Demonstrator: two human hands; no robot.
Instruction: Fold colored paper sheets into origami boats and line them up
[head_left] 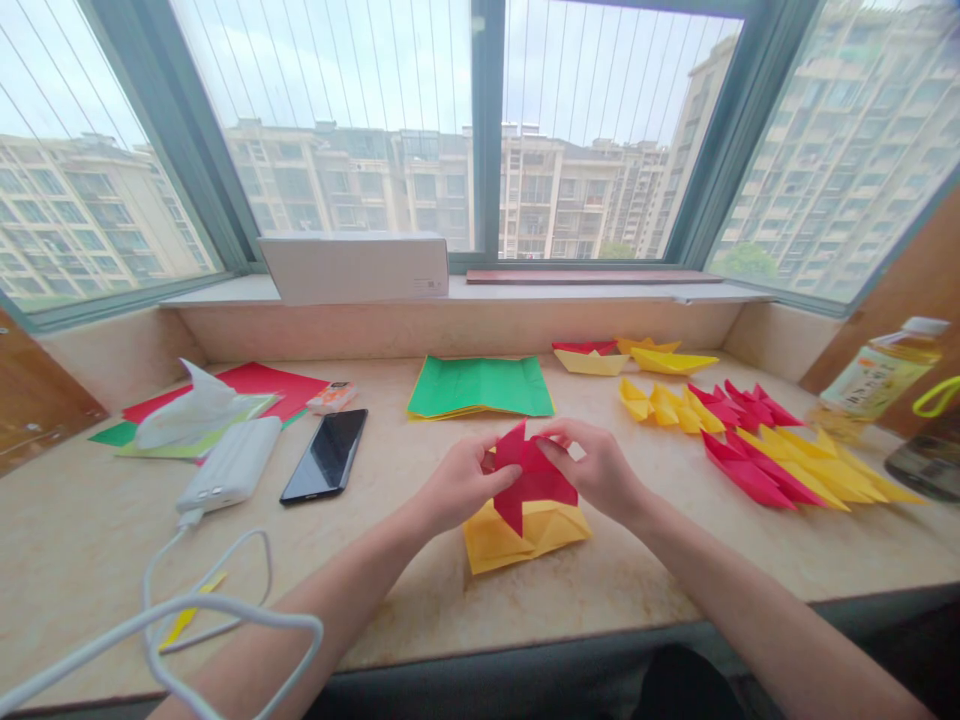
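Note:
My left hand (pixel 459 483) and my right hand (pixel 596 468) both pinch a folded red paper piece (pixel 531 476) just above the counter's middle. Fingers of each hand are closed on its upper edges. Under it lies a folded yellow paper piece (pixel 517 535) flat on the counter (pixel 615 580). A green folded sheet (pixel 481 386) lies just beyond my hands.
A row of red and yellow folded pieces (pixel 772 450) runs along the right, with paper boats (pixel 630 357) behind. At the left sit a black phone (pixel 325 455), white power bank (pixel 229 465) with cable, tissue, and coloured sheets (pixel 259 385). A bottle (pixel 874 380) stands far right.

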